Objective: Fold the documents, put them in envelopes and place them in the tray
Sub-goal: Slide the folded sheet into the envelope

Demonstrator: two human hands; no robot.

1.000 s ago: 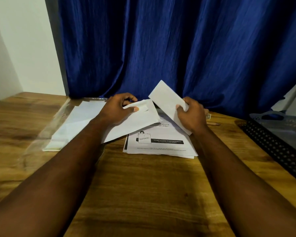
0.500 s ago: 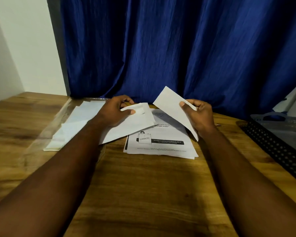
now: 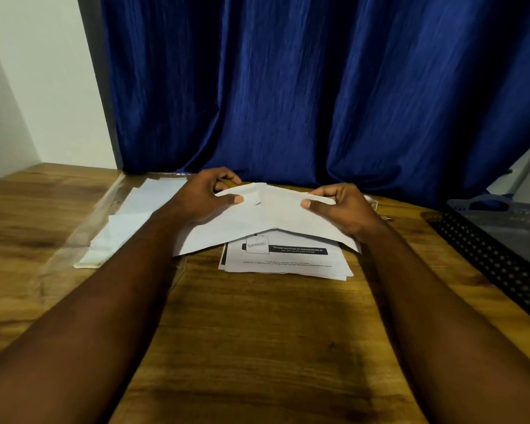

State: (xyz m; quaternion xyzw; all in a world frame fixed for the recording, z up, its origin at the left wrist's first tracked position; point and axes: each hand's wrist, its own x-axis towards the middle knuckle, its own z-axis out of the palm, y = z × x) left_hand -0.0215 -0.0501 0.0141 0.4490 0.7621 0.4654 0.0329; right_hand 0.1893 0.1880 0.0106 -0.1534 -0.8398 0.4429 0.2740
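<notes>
The left hand (image 3: 207, 198) pinches the far end of a white envelope (image 3: 221, 234) between thumb and curled fingers. The right hand (image 3: 348, 211) grips a folded document (image 3: 291, 215) the same way. The two papers meet in a peak between the hands, raised over the far part of a stack of printed documents (image 3: 285, 261) whose near edge lies flat on the wooden table (image 3: 257, 332). Between the forearms and toward the near edge, the tabletop is bare wood. At the far edge a blue curtain (image 3: 288, 87) hangs right behind the hands. To the left lies a pile of envelopes (image 3: 126, 228) on clear plastic, close beside the left forearm. To the right the dark perforated tray (image 3: 484, 249) sits well apart from the right arm, cut off by the frame's edge, its inside too dim to read. Whether the document's tip has gone into the envelope cannot be told where the sheets overlap. The hands hide the far half of the stack, and its print is too small to read.
</notes>
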